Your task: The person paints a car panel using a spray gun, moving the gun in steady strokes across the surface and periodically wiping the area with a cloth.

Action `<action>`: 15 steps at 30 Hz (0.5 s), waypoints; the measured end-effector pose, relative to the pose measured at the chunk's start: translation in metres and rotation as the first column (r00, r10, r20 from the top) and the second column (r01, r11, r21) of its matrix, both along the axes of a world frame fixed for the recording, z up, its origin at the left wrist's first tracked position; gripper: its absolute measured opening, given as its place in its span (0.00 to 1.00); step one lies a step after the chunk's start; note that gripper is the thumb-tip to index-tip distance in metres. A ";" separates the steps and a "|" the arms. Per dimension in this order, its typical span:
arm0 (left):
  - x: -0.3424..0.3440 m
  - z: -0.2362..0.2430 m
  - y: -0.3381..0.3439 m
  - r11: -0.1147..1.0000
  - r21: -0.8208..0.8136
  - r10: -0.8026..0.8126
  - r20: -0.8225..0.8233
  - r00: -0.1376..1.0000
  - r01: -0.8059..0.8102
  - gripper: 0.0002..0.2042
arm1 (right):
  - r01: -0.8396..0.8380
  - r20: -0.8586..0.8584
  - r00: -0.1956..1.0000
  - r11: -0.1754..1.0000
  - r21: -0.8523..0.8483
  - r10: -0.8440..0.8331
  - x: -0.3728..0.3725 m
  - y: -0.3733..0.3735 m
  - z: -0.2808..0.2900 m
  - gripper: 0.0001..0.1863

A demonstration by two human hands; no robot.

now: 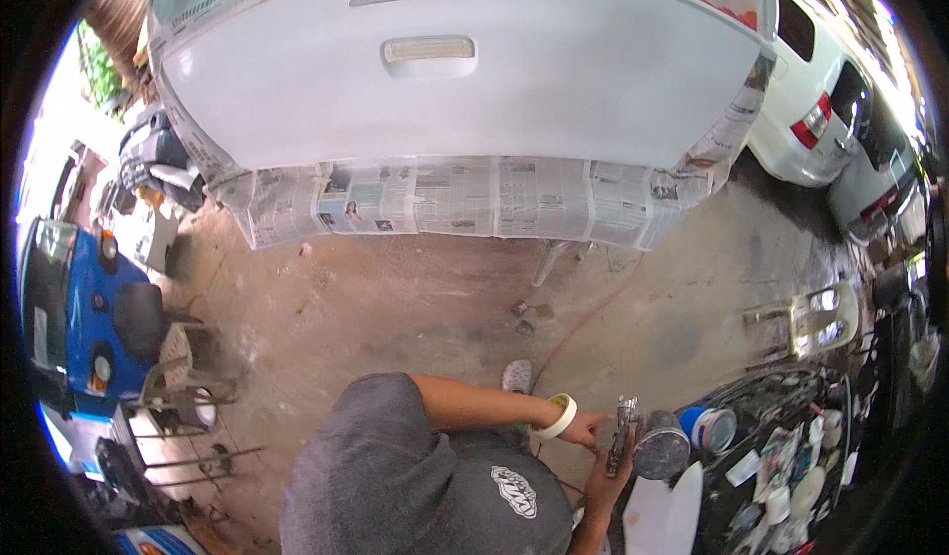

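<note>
On my right, a dark metal spray gun (624, 425) is held upright, with my right hand (601, 481) wrapped around its handle. My left hand (583, 427) reaches across my body to the back of the gun, its fingers bent in against it; the fingertips are too small to make out clearly. A roll of cream masking tape (560, 417) hangs around my left wrist like a bracelet. Right beside the gun is a round grey container (661, 446), smeared with paint. Behind that lies a blue-banded paint can (709, 428).
Ahead stands a white-painted vehicle panel (445, 110), edged with taped newspaper (455, 199). A cluttered dark work surface (746, 407) is at the right, near a plastic chair (822, 320). A thin hose (583, 323) crosses the floor. A blue vehicle (99, 308) is at the left, a white car (796, 110) far right.
</note>
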State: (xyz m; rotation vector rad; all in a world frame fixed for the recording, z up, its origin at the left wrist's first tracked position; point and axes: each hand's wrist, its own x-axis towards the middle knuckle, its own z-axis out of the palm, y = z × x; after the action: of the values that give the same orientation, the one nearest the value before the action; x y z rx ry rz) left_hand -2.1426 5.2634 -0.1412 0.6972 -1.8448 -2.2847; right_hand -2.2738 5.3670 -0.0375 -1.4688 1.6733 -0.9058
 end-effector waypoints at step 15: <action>-0.088 0.048 -0.065 0.651 0.113 0.759 -0.095 0.644 -0.751 0.52 | -0.320 0.061 0.943 0.941 -0.108 0.327 -0.074 -0.142 -0.020 0.30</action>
State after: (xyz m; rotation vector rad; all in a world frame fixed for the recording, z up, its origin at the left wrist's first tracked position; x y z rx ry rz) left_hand -2.2310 5.1981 -0.0931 1.0458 -1.0822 -1.7511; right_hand -2.3479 5.2247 -0.0577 -1.6904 1.2949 -0.8571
